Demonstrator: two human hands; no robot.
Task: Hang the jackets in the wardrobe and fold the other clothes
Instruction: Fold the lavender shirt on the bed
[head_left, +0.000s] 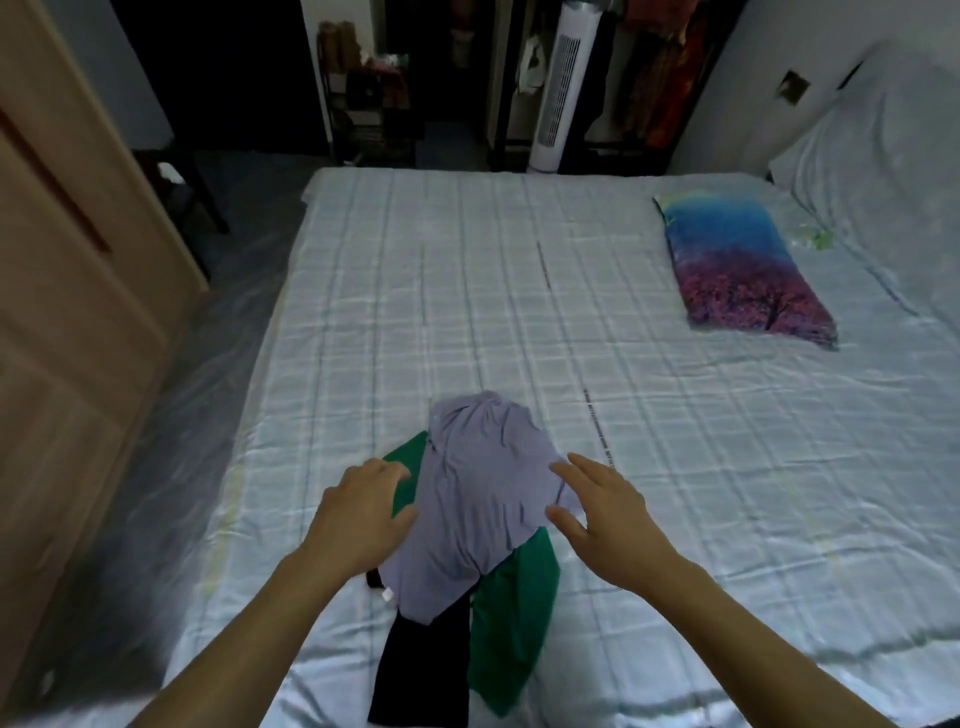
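A crumpled lavender garment (475, 499) lies on top of a small pile near the front of the bed (519, 291). Under it a green garment (511, 613) and a black garment (423, 670) stick out toward me. My left hand (361, 512) hovers over the pile's left edge, fingers apart, its fingertips at the lavender and green cloth. My right hand (605, 506) is spread open at the lavender garment's right edge. Neither hand has closed on any cloth.
A pillow (743, 270) printed blue and purple lies at the right of the bed, with a pale pillow (878, 140) behind it. A wooden wardrobe (62, 291) stands at the left. Beyond the bed are a white tower fan (561, 88), a shelf rack (371, 98) and hanging clothes (665, 67).
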